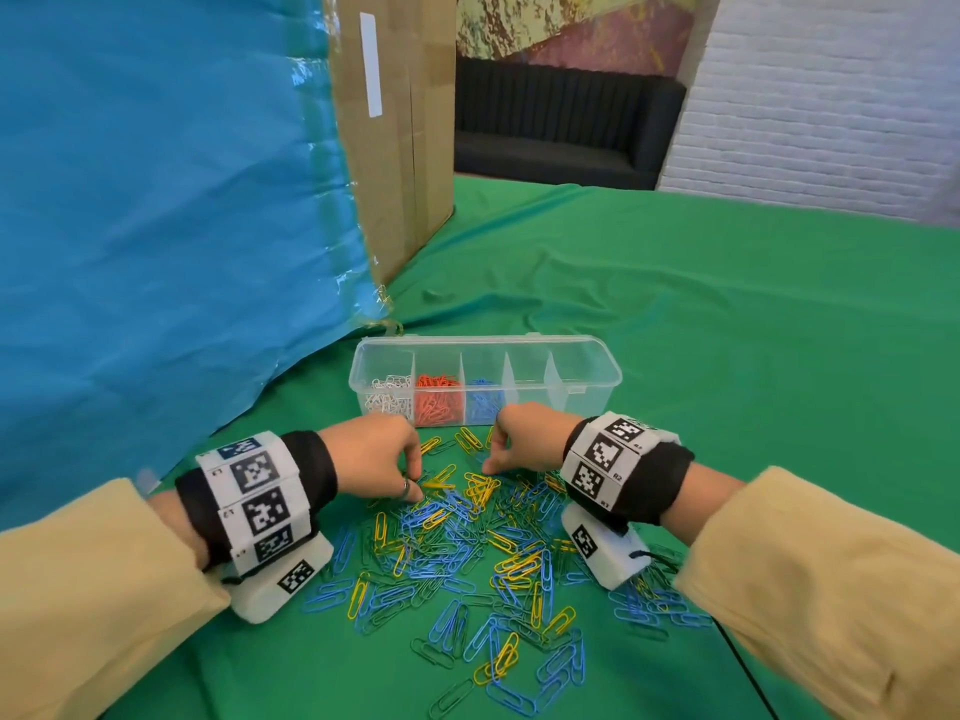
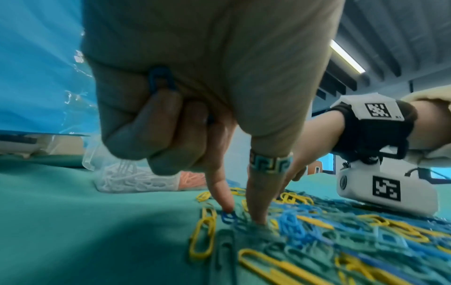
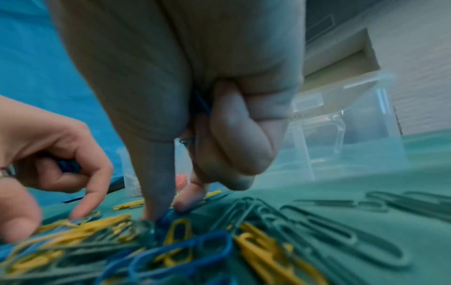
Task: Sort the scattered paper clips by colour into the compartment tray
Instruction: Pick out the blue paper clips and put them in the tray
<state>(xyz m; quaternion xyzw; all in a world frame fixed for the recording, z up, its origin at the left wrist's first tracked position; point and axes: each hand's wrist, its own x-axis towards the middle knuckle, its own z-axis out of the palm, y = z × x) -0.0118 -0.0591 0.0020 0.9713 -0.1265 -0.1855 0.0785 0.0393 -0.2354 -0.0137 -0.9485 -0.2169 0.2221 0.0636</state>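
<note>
A heap of blue, yellow and green paper clips (image 1: 467,558) lies scattered on the green cloth. Behind it stands a clear compartment tray (image 1: 587,356) with white clips (image 1: 387,397), red clips (image 1: 439,400) and blue clips (image 1: 483,402) in its three left sections. My left hand (image 1: 413,483) keeps blue clips (image 2: 161,81) tucked under its curled fingers while forefinger and thumb press on a blue clip (image 2: 229,217) in the heap. My right hand (image 1: 491,462) also grips blue clips (image 3: 201,105) in its palm and pinches at a blue clip (image 3: 168,216) on the cloth.
A blue plastic sheet (image 1: 156,200) over a tall cardboard box (image 1: 400,148) rises at the left, close behind the tray. Green cloth (image 1: 727,330) covers the table to the right and far side. A black sofa (image 1: 561,127) and white brick wall stand beyond.
</note>
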